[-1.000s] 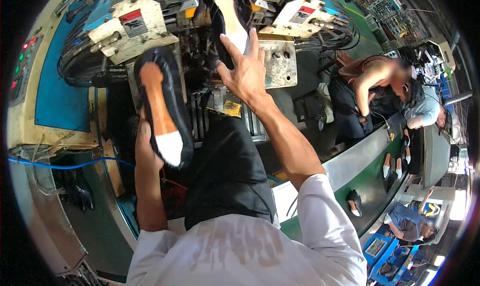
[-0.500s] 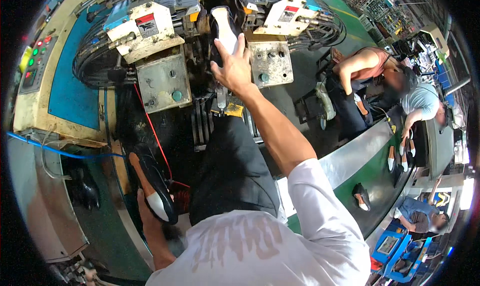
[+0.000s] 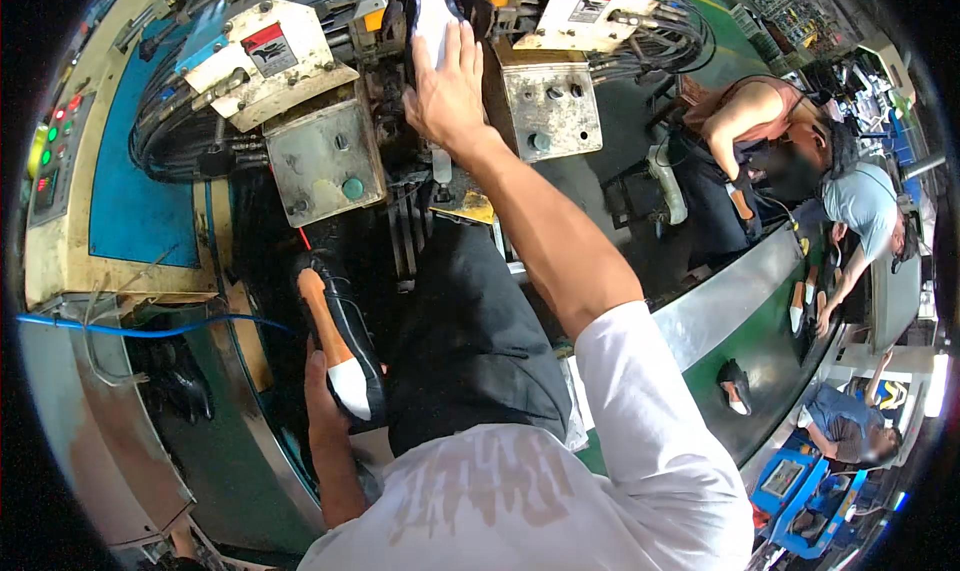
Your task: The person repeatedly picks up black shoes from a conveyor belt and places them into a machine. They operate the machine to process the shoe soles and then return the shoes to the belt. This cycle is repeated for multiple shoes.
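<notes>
Shoe [image 3: 338, 343], black upper w/ tan insole and white heel end, held low at the person's left side, heel toward the camera, toe pointing up and away toward the machine base. Left hand [image 3: 322, 396] grips it from beneath near the heel; fingers wrapped under the sole, mostly hidden by the shoe, so the exact curl cannot be read. Left forearm comes up from the lower edge, nearly vertical, elbow bent.

Second shoe [image 3: 430, 21], white sole facing out, sits in the machine's central clamp at top centre. Right hand [image 3: 447, 91] is raised to it, arm almost fully extended up and forward, palm flat against the shoe's lower part, fingers spread and straight; pressing or steadying, not closed round it. Whether the thumb hooks behind cannot be told.

Machine [image 3: 320, 161]: grey metal control boxes w/ round buttons either side of the clamp, black hose bundles [image 3: 165, 121] at left, blue panel [image 3: 130, 201] w/ a column of coloured indicator lights at far left. Blue cable [image 3: 150, 329] runs across the lower left frame.

Person wears a white T-shirt [image 3: 540, 501] and dark apron over the lap.

At right, a green conveyor [image 3: 770, 341] w/ metal edge carries a black shoe [image 3: 735, 383]; other workers stand or lean along its far side, hands near more footwear.
</notes>
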Tool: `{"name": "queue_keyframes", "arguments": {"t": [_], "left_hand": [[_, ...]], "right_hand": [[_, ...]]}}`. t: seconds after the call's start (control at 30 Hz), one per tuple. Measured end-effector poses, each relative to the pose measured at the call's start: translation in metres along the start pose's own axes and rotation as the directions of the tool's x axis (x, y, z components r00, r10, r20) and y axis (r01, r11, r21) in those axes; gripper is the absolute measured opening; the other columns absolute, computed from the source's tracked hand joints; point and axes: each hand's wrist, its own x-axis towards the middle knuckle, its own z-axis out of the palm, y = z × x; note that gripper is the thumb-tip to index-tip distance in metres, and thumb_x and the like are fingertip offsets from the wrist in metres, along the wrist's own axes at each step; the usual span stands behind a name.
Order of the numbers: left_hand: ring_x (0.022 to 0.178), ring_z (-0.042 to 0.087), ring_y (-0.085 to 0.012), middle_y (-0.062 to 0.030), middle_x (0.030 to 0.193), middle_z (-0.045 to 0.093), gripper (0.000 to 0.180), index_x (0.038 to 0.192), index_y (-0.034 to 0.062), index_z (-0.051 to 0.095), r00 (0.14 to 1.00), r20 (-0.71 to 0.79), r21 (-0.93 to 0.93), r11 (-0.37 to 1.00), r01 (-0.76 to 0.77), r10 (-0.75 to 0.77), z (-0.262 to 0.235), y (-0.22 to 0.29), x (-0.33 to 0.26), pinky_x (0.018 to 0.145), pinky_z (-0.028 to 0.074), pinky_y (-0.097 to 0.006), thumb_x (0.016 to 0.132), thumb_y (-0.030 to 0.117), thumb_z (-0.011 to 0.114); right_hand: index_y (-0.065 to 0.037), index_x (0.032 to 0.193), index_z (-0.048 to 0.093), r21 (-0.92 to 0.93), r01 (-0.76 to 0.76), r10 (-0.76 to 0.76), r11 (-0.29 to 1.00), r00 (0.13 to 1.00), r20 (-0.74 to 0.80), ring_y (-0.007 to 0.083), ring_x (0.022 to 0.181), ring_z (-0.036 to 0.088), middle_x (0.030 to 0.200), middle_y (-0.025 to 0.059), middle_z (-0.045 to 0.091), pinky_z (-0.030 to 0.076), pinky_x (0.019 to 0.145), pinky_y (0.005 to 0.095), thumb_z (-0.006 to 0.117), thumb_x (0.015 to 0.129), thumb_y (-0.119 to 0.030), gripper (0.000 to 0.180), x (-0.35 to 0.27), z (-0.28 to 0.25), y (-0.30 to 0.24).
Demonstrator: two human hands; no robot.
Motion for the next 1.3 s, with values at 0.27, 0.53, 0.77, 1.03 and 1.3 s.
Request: {"name": "queue_keyframes", "arguments": {"t": [0.27, 0.53, 0.77, 1.03, 1.3], "left_hand": [[0.118, 0.071, -0.0303, -0.0197, 0.141, 0.062, 0.073, 0.168, 0.007, 0.029, 0.998, -0.012, 0.087, 0.994, 0.068, -0.067, 0.023, -0.003, 0.051, 0.099, 0.062, -0.044, 0.104, 0.035, 0.05], [0.137, 0.06, -0.0302, -0.0194, 0.158, 0.051, 0.089, 0.172, 0.0038, 0.018, 0.969, 0.238, 0.036, 0.996, -0.082, 0.071, 0.077, 0.014, 0.092, 0.115, 0.051, -0.042, 0.1, 0.033, 0.063], [0.154, 0.043, -0.0316, -0.0186, 0.168, 0.038, 0.112, 0.173, 0.0039, 0.012, 0.904, 0.376, 0.0, 0.975, -0.221, 0.205, 0.096, 0.03, 0.084, 0.126, 0.037, -0.045, 0.086, 0.027, 0.08], [0.155, 0.041, -0.0303, -0.0175, 0.171, 0.033, 0.099, 0.174, 0.0096, 0.013, 0.909, 0.316, -0.06, 0.962, -0.267, 0.272, 0.096, 0.002, 0.053, 0.126, 0.037, -0.043, 0.095, 0.008, 0.071], [0.156, 0.038, -0.0285, -0.0179, 0.173, 0.032, 0.098, 0.173, 0.0074, 0.018, 0.851, 0.331, 0.373, 0.772, -0.516, 0.408, 0.081, -0.019, 0.012, 0.128, 0.029, -0.04, 0.092, 0.003, 0.074]], "right_hand": [[-0.003, 0.156, 0.05, 0.031, 0.017, -0.014, 0.999, 0.994, -0.111, 0.058, 0.157, 0.02, 0.164, 0.0441, 0.029, 0.015, 0.13, 0.0639, 0.065, 0.089, -0.023, 0.071, 0.085, 0.043, 0.028], [-0.003, 0.158, 0.048, 0.1, 0.057, -0.045, 0.993, 0.992, -0.118, 0.0521, 0.158, 0.024, 0.166, 0.0377, 0.032, 0.019, 0.13, 0.0581, 0.065, 0.095, -0.034, 0.071, 0.09, 0.034, 0.031], [-0.003, 0.159, 0.047, 0.189, 0.132, -0.114, 0.973, 0.988, -0.105, 0.0468, 0.159, 0.027, 0.167, 0.0321, 0.035, 0.022, 0.131, 0.053, 0.064, 0.101, -0.043, 0.073, 0.076, 0.02, 0.04], [0.001, 0.164, 0.038, 0.369, -0.779, -0.104, -0.506, 0.48, 0.871, 0.0316, 0.152, 0.043, 0.165, 0.0217, 0.045, 0.032, 0.128, 0.0438, 0.061, 0.105, -0.06, 0.088, -0.202, -0.091, -0.084], [0.004, 0.16, 0.044, 0.554, -0.735, 0.016, -0.392, 0.597, 0.802, 0.0208, 0.126, 0.059, 0.141, 0.0154, 0.064, 0.048, 0.109, 0.0341, 0.07, 0.106, -0.041, 0.075, -0.265, -0.1, -0.113]]}}
